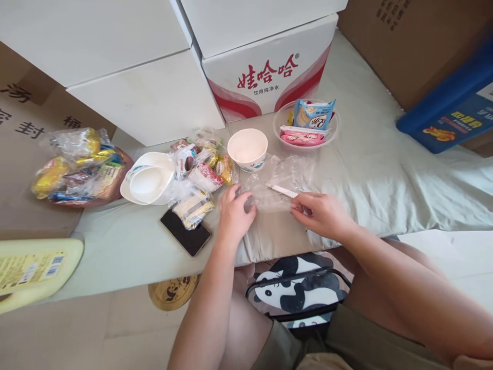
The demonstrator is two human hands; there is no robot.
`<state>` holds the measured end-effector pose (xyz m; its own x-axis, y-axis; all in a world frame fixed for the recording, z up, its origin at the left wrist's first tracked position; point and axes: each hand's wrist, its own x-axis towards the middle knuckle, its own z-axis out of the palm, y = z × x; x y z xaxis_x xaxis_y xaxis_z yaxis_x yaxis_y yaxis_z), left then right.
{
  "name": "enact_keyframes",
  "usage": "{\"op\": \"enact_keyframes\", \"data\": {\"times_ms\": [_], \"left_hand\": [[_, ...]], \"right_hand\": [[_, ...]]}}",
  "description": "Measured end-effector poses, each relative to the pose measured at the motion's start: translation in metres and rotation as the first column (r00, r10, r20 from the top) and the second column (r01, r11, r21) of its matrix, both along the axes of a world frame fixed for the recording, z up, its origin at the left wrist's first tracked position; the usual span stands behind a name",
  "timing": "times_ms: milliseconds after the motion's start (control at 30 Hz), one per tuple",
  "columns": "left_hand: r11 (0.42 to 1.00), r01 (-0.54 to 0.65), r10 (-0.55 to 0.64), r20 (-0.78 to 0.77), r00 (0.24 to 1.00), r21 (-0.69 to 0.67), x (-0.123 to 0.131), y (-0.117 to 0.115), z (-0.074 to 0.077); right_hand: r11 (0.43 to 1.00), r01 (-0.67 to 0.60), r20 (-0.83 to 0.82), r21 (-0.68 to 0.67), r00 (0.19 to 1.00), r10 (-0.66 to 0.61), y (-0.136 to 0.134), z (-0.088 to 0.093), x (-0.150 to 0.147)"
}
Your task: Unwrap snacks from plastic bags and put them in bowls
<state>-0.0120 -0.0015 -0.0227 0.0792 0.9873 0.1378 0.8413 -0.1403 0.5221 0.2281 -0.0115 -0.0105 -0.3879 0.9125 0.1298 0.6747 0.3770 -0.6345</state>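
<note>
The right hand (325, 215) pinched the near end of a white stick (282, 190), its far end pointing over the clear plastic wrap (296, 172), a grip that seemed meant for steering the tip. The left hand (234, 216) lay at the wrap's near left edge, thumb and fingers curved apart, perhaps to steady it; whether it pressed on the film I could not tell. Just beyond stood a paper bowl (252, 165), upright and probably set there for easy reach. To its left lay loose wrapped snacks (206, 176), a striped packet (193, 209) resting partly on a phone (188, 241). To its right, a clear tub (306, 148) held upright packets (314, 114), likely to keep them gathered
</note>
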Motion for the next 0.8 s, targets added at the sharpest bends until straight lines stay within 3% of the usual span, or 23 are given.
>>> {"op": "enact_keyframes", "data": {"times_ms": [100,167,233,300,367,500,633,700,800], "left_hand": [[0.992,0.122,-0.121,-0.016,0.993,0.037,0.008,-0.014,0.008],[0.964,0.267,-0.266,0.061,0.962,0.005,0.015,-0.021,0.012],[0.941,0.335,-0.322,0.182,0.929,-0.048,0.02,-0.022,0.015],[0.958,0.274,-0.236,0.312,0.92,-0.084,0.019,-0.019,0.016],[0.987,0.135,-0.083,0.441,0.894,-0.087,0.014,-0.014,0.017],[0.996,-0.052,0.09,0.706,0.703,-0.075,0.002,-0.009,0.017],[0.994,-0.053,0.11,0.85,0.515,-0.097,-0.002,-0.009,0.014],[0.994,-0.01,0.096,0.862,0.498,-0.105,-0.003,-0.009,0.013],[0.992,0.033,0.083,0.832,0.549,-0.121,-0.002,-0.01,0.014]], "right_hand": [[1.0,0.025,0.014,0.009,1.0,-0.025,-0.005,0.0,-0.006],[1.0,-0.024,0.015,0.016,1.0,0.023,-0.007,-0.001,-0.01],[0.994,-0.104,-0.011,0.018,0.995,0.104,-0.008,-0.002,-0.012],[0.988,-0.149,-0.043,0.044,0.988,0.151,-0.008,-0.002,-0.012],[0.985,-0.152,-0.054,0.087,0.986,0.157,-0.007,-0.003,-0.011],[0.978,-0.154,-0.004,0.143,0.988,0.156,-0.003,-0.008,-0.01],[0.968,-0.145,0.054,0.207,0.989,0.136,-0.001,-0.015,-0.013],[0.961,-0.126,0.055,0.245,0.992,0.116,-0.001,-0.018,-0.014],[0.957,-0.114,0.023,0.268,0.993,0.112,0.001,-0.022,-0.014]]}}
